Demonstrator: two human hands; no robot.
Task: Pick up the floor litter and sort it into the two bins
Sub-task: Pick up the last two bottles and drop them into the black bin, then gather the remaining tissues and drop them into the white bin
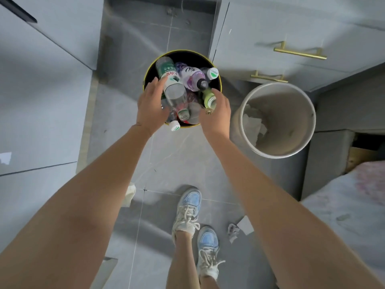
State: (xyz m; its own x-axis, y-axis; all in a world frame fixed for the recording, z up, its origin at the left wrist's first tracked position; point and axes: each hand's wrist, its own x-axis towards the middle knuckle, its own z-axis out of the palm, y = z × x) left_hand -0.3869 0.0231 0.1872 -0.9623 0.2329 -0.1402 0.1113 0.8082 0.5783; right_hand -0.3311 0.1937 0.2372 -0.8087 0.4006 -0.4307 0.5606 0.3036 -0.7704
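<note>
A black bin with a yellow rim (216,80) stands on the floor, packed with several plastic bottles. My left hand (151,107) is over its left rim, closed on a clear bottle (174,94) with a green and white label. A white-and-green cap (174,125) pokes out below the hand. My right hand (217,113) is at the bin's right rim, gripping a small green-labelled bottle (209,99). To the right stands a white bin (308,113) with crumpled paper (253,124) inside. Crumpled paper litter (233,231) lies on the floor by my right shoe.
A crumpled tissue (130,192) lies on the tiles under my left forearm. Grey cabinets with gold handles (300,53) stand behind the bins. A bed edge (343,205) fills the right side. My feet in blue and white shoes (189,207) are below the bins.
</note>
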